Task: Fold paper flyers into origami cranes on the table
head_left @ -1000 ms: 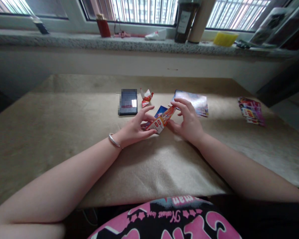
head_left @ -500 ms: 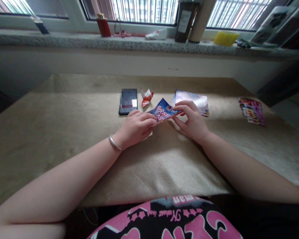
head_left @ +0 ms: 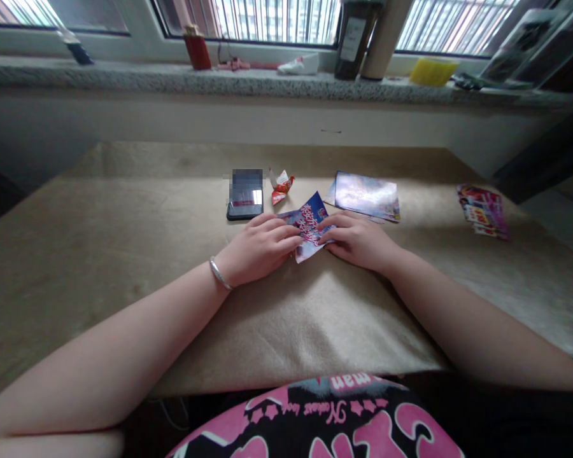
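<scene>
A folded piece of glossy blue and purple printed paper (head_left: 310, 219) lies between my hands on the table, a pointed corner facing away from me and another toward me. My left hand (head_left: 262, 247) holds its left side, fingers over the top. At the right edge, my right hand (head_left: 363, 243) grips the paper with its fingertips on top and the thumb low at the edge. Just beyond the paper is a small red and white folded paper figure (head_left: 282, 187). The undersides of the paper and of my left fingers are hidden.
A smartphone (head_left: 246, 198) lies beyond my left hand. Glossy printed sheets (head_left: 367, 194) lie beyond my right hand, and pink printed cards (head_left: 486, 213) sit farther right on the table (head_left: 124, 254). Bottles and a yellow item (head_left: 433, 72) stand on the windowsill.
The paper has turned and come down flatter on the table, its near corner now toward me. My right hand has moved slightly down and left; the left hand has barely moved.
</scene>
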Action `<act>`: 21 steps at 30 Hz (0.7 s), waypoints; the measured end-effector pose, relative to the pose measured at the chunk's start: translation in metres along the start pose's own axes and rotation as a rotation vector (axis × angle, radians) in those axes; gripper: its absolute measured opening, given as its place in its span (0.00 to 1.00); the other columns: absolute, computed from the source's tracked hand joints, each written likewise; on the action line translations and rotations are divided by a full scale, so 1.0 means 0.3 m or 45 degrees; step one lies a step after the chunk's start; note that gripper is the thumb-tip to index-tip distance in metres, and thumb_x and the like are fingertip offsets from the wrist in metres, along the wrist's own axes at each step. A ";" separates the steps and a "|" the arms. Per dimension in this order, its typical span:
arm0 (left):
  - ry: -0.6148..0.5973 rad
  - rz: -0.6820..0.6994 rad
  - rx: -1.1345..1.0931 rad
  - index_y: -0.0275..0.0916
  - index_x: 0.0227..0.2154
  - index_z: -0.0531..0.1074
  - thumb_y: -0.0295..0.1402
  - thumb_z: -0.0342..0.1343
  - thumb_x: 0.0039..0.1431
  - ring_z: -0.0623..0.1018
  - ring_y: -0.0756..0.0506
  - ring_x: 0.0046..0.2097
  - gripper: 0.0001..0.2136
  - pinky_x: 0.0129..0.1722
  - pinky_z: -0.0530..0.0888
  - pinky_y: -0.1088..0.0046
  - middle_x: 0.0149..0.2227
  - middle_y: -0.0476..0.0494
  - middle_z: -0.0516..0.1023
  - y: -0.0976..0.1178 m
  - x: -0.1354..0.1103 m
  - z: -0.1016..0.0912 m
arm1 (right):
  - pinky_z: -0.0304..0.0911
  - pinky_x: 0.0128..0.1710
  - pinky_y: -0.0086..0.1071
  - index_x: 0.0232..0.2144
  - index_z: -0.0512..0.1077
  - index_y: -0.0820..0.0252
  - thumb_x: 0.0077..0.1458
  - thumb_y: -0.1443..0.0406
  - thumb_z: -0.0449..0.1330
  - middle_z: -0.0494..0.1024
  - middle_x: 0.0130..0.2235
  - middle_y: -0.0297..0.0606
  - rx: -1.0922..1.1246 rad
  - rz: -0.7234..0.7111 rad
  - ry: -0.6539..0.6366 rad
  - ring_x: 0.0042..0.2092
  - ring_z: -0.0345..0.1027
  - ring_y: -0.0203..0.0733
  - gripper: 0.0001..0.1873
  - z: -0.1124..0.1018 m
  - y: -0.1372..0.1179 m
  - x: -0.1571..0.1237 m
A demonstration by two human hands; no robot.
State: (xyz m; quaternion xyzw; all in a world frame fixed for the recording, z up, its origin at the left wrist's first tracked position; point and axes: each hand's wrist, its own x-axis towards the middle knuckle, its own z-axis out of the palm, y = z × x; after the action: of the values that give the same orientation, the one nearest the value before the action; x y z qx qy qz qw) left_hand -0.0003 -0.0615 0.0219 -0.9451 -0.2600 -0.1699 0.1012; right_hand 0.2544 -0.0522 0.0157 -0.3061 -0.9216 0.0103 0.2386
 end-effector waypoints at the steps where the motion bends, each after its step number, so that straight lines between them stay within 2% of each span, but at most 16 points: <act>1: -0.015 0.012 -0.004 0.43 0.44 0.72 0.33 0.51 0.61 0.74 0.44 0.49 0.10 0.53 0.65 0.63 0.48 0.45 0.76 -0.002 -0.002 -0.004 | 0.66 0.45 0.41 0.33 0.76 0.53 0.53 0.69 0.58 0.77 0.45 0.37 -0.006 0.003 -0.030 0.46 0.69 0.44 0.08 -0.001 -0.002 0.000; 6: -0.041 0.052 -0.079 0.42 0.43 0.73 0.41 0.50 0.61 0.74 0.43 0.48 0.13 0.53 0.66 0.61 0.44 0.44 0.77 0.001 -0.004 -0.028 | 0.67 0.43 0.38 0.33 0.77 0.53 0.52 0.69 0.58 0.78 0.45 0.36 -0.031 0.004 -0.093 0.44 0.70 0.43 0.09 -0.008 0.001 -0.003; 13: -0.060 0.011 -0.101 0.38 0.33 0.75 0.38 0.46 0.64 0.76 0.46 0.39 0.14 0.41 0.71 0.68 0.34 0.43 0.78 0.018 0.000 -0.015 | 0.67 0.42 0.37 0.33 0.76 0.54 0.49 0.70 0.58 0.78 0.45 0.36 0.019 0.021 -0.102 0.43 0.71 0.42 0.10 -0.003 0.010 -0.010; 16: -0.061 -0.017 -0.108 0.40 0.38 0.75 0.36 0.46 0.64 0.75 0.46 0.38 0.13 0.40 0.71 0.68 0.36 0.43 0.78 0.019 -0.001 -0.003 | 0.66 0.44 0.36 0.34 0.75 0.54 0.49 0.71 0.58 0.77 0.46 0.37 0.069 0.020 -0.118 0.44 0.70 0.42 0.10 -0.004 0.006 -0.010; 21: -0.116 0.033 -0.193 0.46 0.45 0.73 0.35 0.50 0.62 0.73 0.44 0.44 0.12 0.48 0.69 0.62 0.44 0.45 0.76 0.013 -0.002 0.006 | 0.66 0.43 0.37 0.33 0.75 0.55 0.48 0.68 0.60 0.77 0.46 0.38 0.115 -0.016 -0.147 0.44 0.70 0.43 0.08 -0.013 -0.004 -0.007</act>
State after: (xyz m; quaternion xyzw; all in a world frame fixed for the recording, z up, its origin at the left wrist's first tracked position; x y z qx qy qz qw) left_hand 0.0018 -0.0644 0.0197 -0.9601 -0.2387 -0.1447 0.0196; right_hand 0.2569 -0.0547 0.0186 -0.2880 -0.9343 0.0680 0.1988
